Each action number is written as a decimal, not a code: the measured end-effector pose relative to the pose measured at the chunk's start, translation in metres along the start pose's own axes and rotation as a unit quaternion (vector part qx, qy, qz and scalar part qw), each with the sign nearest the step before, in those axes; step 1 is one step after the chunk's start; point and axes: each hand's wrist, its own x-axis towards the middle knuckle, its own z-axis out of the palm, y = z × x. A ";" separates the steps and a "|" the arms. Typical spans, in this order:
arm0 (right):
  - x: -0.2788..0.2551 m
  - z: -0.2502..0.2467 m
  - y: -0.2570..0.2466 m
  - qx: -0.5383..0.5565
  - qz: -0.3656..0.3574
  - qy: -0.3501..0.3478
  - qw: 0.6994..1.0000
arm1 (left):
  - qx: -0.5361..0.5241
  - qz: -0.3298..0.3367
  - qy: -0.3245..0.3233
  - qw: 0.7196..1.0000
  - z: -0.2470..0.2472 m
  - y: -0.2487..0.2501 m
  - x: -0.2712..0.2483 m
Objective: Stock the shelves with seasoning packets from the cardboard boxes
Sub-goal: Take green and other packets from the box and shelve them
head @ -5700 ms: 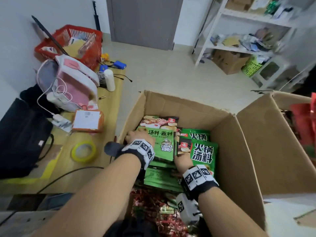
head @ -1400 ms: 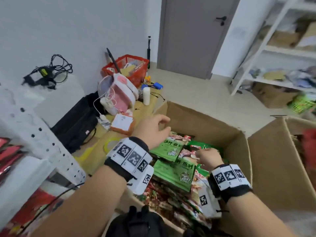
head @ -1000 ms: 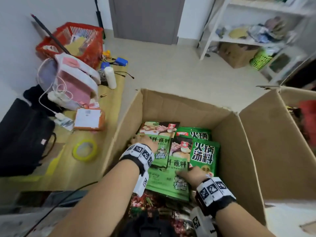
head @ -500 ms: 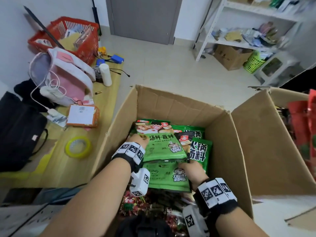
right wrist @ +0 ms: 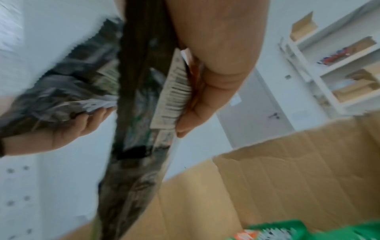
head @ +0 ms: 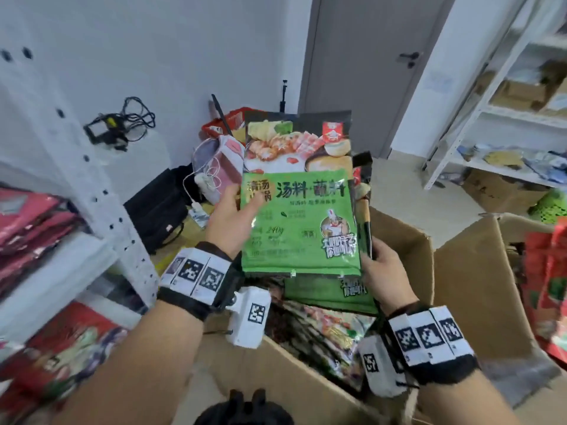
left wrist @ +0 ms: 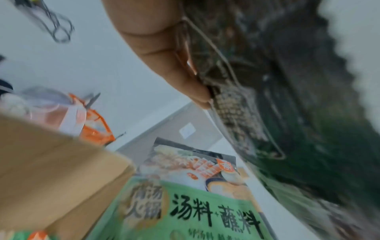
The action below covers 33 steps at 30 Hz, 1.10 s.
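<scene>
From my head view, my left hand (head: 228, 220) grips the left edge of a green seasoning packet (head: 299, 194), thumb across its face, lifted upright above the open cardboard box (head: 408, 250); my right hand (head: 385, 271), at about four o'clock from the packet, pinches the lower edges of a second, darker packet (head: 362, 207) held edge-on just behind the first. Below, at six o'clock, more green and red packets lie in the box. At nine o'clock the white shelf (head: 101, 191) already carries red packets, so I judge stocking is partly done, with plenty left in the box and these two not yet placed. A second box (head: 478, 286) stands at three o'clock. In the left wrist view my fingers (left wrist: 164, 53) curl on the dark back of the held packet, and another green packet (left wrist: 197, 203) lies below beside the box wall (left wrist: 51, 162). In the right wrist view, blurred, my right fingers (right wrist: 216, 78) clamp the packet's barcode edge (right wrist: 174, 94), and my left hand (right wrist: 68, 129) holds its packet at nine o'clock.
</scene>
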 end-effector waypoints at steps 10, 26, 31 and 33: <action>-0.103 0.088 -0.086 0.143 -0.070 -0.234 0.959 | -0.066 -0.023 0.216 0.974 -0.140 0.028 -0.181; -0.366 0.343 -0.198 0.129 -0.138 -0.487 0.852 | 0.060 -0.058 0.494 0.865 -0.407 0.008 -0.466; -0.433 0.407 -0.228 0.114 -0.135 -0.522 0.834 | 0.018 -0.125 0.530 0.838 -0.483 -0.005 -0.513; -0.441 0.426 -0.237 0.091 -0.124 -0.525 0.837 | -0.040 -0.151 0.513 0.844 -0.505 -0.012 -0.514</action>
